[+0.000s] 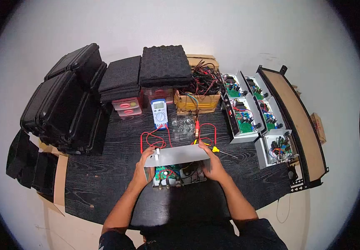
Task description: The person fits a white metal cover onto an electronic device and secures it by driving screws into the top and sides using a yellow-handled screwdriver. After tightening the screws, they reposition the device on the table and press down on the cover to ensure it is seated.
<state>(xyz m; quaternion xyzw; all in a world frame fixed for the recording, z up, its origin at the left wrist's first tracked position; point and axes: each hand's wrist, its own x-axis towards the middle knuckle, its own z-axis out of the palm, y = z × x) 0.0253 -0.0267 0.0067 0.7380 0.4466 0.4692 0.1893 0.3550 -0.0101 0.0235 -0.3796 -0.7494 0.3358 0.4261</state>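
Note:
A pale grey sheet-metal cover [178, 155] is held tilted between my hands, overlapping the back of an open electronics chassis [180, 182]. My left hand [144, 170] is closed on the cover's left end, near a small white piece on its face. At the right end, my right hand [215, 164] grips the bent side of the cover. Inside the chassis show a green circuit board [161, 172] and red and black wires; the cover hides its rear part. Just beyond my right hand lies a screwdriver with a yellow handle [216, 149].
A blue-and-white multimeter [159, 114] with red leads stands behind, beside a clear tray of small hardware [183, 126]. Black cases [59, 108] rise at left. Foam sheets [165, 66] and a cable-filled cardboard box [197, 103] sit at back; several open chassis [244, 121] at right.

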